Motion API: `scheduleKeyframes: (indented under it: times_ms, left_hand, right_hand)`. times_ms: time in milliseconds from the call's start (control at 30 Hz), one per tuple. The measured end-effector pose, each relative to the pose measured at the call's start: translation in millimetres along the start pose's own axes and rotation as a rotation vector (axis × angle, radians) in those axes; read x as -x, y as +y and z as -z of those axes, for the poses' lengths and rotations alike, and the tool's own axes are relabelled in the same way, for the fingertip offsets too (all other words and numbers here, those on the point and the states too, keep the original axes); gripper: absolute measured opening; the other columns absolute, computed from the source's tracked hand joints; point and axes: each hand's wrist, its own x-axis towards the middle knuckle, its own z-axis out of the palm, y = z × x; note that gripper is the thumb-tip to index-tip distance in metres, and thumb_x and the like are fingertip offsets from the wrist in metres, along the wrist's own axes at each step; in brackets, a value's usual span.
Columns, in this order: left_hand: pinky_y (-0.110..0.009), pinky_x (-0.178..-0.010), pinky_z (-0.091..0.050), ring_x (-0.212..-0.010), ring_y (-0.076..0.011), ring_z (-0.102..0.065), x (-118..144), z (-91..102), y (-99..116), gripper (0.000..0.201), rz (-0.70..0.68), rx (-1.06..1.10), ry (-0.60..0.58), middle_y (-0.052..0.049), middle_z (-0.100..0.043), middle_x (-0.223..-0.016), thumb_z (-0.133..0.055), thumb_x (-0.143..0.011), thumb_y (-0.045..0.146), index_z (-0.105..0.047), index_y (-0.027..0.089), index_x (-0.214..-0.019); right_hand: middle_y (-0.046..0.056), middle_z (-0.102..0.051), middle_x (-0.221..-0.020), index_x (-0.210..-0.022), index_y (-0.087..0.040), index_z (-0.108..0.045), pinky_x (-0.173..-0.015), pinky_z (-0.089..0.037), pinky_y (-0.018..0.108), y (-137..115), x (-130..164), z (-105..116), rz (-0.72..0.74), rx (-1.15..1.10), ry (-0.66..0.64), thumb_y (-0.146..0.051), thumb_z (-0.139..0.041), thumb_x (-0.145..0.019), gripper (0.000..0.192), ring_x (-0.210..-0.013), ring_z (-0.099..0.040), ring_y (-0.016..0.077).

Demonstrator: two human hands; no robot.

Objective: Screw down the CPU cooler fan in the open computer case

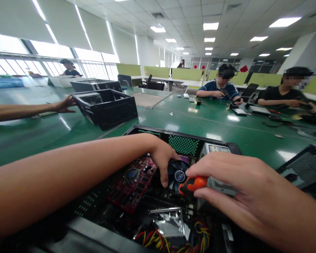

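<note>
An open computer case (234, 149) lies in front of me. Inside it sits a round black CPU cooler fan (179, 175). My left hand (162, 158) reaches over the case and grips the fan's left side; its thumb shows, while the other fingers are mostly hidden behind the fan. In my right hand (226, 179) is a screwdriver with an orange and black handle (196, 184), pinched between thumb and fingers over the fan's lower right. Its tip is out of sight. To the left of the fan stands a red graphics card (134, 182).
Colored cables (158, 242) and a metal bracket (171, 221) fill the near part of the case, and a power supply (217, 148) sits at its right. Another person's hand (64, 104) touches a second black case (113, 109). Co-workers sit across the green table (158, 119).
</note>
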Motion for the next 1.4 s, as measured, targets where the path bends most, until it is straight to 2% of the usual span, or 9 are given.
scheduleKeyframes:
  times_ms: [133, 333, 500, 600, 767, 867, 1000, 1233, 1400]
  left_hand:
    - [-0.041, -0.119, -0.052, -0.136, -0.0351, -0.068, -3, 0.7, -2, 0.089, -0.009, -0.002, -0.010, 0.004, -0.083, -0.131, -0.101, -0.052, 0.039, -0.077, 0.030, -0.137]
    - [-0.040, -0.117, -0.053, -0.131, -0.0341, -0.071, -2, -0.8, 0, 0.094, 0.022, 0.026, -0.004, 0.002, -0.082, -0.134, -0.102, -0.052, 0.037, -0.075, 0.027, -0.142]
    - [-0.039, -0.118, -0.053, -0.132, -0.0342, -0.070, -5, 1.2, -1, 0.089, 0.004, 0.033, 0.004, 0.004, -0.084, -0.128, -0.102, -0.047, 0.035, -0.079, 0.031, -0.133]
    - [-0.039, -0.117, -0.054, -0.131, -0.0342, -0.071, -5, 2.3, -2, 0.086, -0.007, 0.036, -0.012, 0.004, -0.083, -0.129, -0.102, -0.049, 0.036, -0.080, 0.030, -0.132]
    - [-0.039, -0.119, -0.052, -0.129, -0.0326, -0.073, -2, -0.6, -6, 0.095, -0.007, 0.077, -0.027, 0.000, -0.081, -0.138, -0.100, -0.053, 0.036, -0.074, 0.025, -0.143]
    - [-0.039, -0.120, -0.051, -0.134, -0.0330, -0.071, -2, -1.4, -11, 0.100, -0.046, 0.092, -0.026, -0.002, -0.080, -0.140, -0.100, -0.053, 0.039, -0.070, 0.024, -0.148]
    - [-0.038, -0.121, -0.050, -0.135, -0.0326, -0.071, -2, 5.8, -17, 0.100, -0.067, 0.102, -0.049, -0.002, -0.078, -0.144, -0.099, -0.054, 0.035, -0.069, 0.024, -0.149]
    - [-0.040, -0.120, -0.050, -0.137, -0.0340, -0.070, 2, 29.4, -23, 0.100, -0.046, 0.072, -0.064, 0.000, -0.077, -0.146, -0.099, -0.054, 0.037, -0.069, 0.030, -0.149]
    - [-0.040, -0.129, -0.041, -0.152, -0.0348, -0.057, 3, 26.6, -20, 0.125, -0.021, 0.007, -0.011, -0.004, -0.064, -0.163, -0.098, -0.053, 0.040, -0.051, 0.027, -0.168]
  right_hand:
    - [-0.002, -0.083, -0.125, -0.133, -0.030, -0.070, -0.099, -0.058, 0.025, 2, -1, 0, 0.036, -0.022, 0.005, -0.012, -0.054, -0.111, 0.033, -0.111, -0.077, 0.0131]
    - [-0.004, -0.081, -0.097, -0.107, -0.029, -0.074, -0.072, -0.057, 0.028, 2, 2, -2, -0.028, 0.067, 0.035, -0.024, -0.073, -0.102, 0.007, -0.082, -0.075, 0.0161]
    - [-0.009, -0.082, -0.120, -0.130, -0.033, -0.067, -0.100, -0.053, 0.018, 1, -1, -3, 0.002, -0.050, -0.006, -0.011, -0.053, -0.111, 0.032, -0.109, -0.075, 0.0069]
    - [-0.010, -0.081, -0.127, -0.134, -0.035, -0.064, -0.101, -0.052, 0.013, 1, 1, 0, 0.006, -0.061, 0.010, -0.013, -0.050, -0.112, 0.034, -0.114, -0.075, 0.0045]
    - [-0.007, -0.083, -0.121, -0.133, -0.038, -0.064, -0.084, -0.059, 0.018, 6, 11, 9, -0.077, 0.185, 0.214, -0.023, -0.049, -0.114, 0.028, -0.104, -0.080, 0.0100]
    - [-0.002, -0.085, -0.114, -0.128, -0.033, -0.068, -0.076, -0.062, 0.026, 11, 10, 13, -0.113, 0.302, 0.263, -0.024, -0.053, -0.111, 0.025, -0.097, -0.084, 0.0166]
    - [0.000, -0.085, -0.115, -0.131, -0.032, -0.066, -0.075, -0.065, 0.030, 22, 0, 12, -0.095, 0.284, 0.224, -0.023, -0.051, -0.110, 0.027, -0.096, -0.084, 0.0193]
    - [0.003, -0.084, -0.126, -0.146, -0.033, -0.063, -0.090, -0.068, 0.032, 45, -18, 9, -0.122, 0.193, 0.147, -0.021, -0.051, -0.111, 0.039, -0.109, -0.083, 0.0207]
    - [0.010, -0.085, -0.128, -0.141, -0.024, -0.072, -0.094, -0.071, 0.041, 37, -19, 9, -0.143, 0.244, 0.163, -0.020, -0.048, -0.110, 0.039, -0.112, -0.084, 0.0254]
